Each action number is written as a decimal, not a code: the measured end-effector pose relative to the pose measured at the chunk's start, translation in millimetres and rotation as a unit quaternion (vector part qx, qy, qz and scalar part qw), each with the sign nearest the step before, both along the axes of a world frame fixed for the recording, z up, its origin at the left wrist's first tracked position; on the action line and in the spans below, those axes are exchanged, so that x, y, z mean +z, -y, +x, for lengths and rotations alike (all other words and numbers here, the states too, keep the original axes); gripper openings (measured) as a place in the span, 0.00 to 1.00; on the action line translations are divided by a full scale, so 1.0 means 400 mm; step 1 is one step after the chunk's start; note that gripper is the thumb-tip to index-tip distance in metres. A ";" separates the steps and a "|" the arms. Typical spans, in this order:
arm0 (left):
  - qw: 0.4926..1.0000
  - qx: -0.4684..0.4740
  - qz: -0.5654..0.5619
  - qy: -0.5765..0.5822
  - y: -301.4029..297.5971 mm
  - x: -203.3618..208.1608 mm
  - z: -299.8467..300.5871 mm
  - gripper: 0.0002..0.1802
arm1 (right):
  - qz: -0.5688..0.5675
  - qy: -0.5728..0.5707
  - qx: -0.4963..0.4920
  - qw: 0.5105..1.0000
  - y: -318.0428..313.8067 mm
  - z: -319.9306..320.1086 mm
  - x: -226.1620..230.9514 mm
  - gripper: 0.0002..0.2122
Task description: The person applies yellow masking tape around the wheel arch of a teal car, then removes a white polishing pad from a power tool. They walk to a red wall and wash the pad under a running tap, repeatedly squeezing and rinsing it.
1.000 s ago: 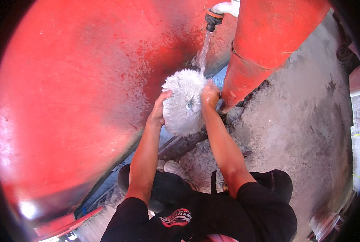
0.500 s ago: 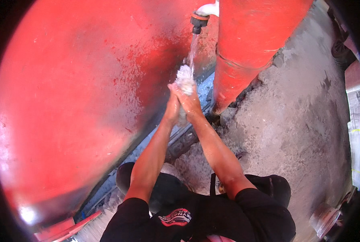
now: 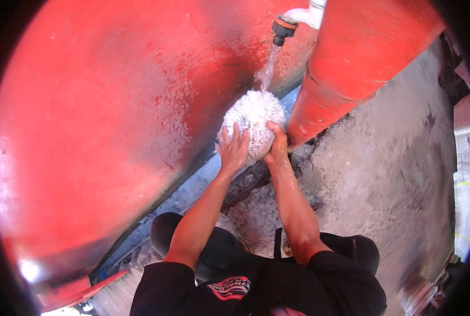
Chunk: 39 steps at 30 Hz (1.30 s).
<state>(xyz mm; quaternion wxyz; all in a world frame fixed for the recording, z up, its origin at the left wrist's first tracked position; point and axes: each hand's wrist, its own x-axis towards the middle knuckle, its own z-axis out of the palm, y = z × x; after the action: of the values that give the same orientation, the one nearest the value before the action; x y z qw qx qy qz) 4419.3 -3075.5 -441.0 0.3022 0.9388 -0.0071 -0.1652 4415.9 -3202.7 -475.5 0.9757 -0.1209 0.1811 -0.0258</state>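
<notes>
Water runs from the black and orange nozzle of a tap (image 3: 282, 31) onto a round, white, shaggy wool polishing pad (image 3: 254, 111). The pad is spread out, its fluffy face turned up, with a dimple near the middle. On its lower left edge lies my left hand (image 3: 233, 149), fingers fanned over the wool. My right hand (image 3: 277, 143) grips the lower right edge, thumb on top and the other fingers hidden beneath. Both hands look wet, and the pad's underside is out of sight.
A thick red post (image 3: 366, 58) rises right beside the tap. Along the left stands a large red wall (image 3: 98, 116), with a bluish wet gutter (image 3: 180, 189) at its foot. Rough grey concrete ground (image 3: 382, 174) stretches to the right.
The pad, earlier squeezed between my pressed-together palms, is now opened out flat under the stream. My hands have moved apart to its two sides. The view has shifted slightly.
</notes>
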 end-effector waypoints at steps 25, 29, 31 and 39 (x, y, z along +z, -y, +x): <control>0.946 0.107 -0.274 0.137 -0.111 0.203 0.063 0.21 | -0.757 -0.102 0.034 0.644 -0.041 0.071 0.112 0.48; 0.822 0.193 -0.534 -0.041 -0.138 0.172 0.060 0.24 | -0.724 -0.091 0.046 0.682 -0.016 0.066 0.169 0.43; 0.813 0.169 -0.553 -0.070 -0.092 0.210 0.074 0.26 | -0.630 -0.061 -0.005 0.774 -0.020 0.122 0.022 0.40; 0.944 0.006 -0.275 0.179 -0.101 0.233 0.052 0.18 | -0.539 -0.252 0.056 0.801 -0.037 0.195 -0.013 0.37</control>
<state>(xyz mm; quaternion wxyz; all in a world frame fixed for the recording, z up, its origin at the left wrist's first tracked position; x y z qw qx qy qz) 4440.0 -3035.2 -347.9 0.5435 0.8331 -0.1012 0.0159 4494.1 -3187.8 -480.5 0.6726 -0.6398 0.3705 -0.0334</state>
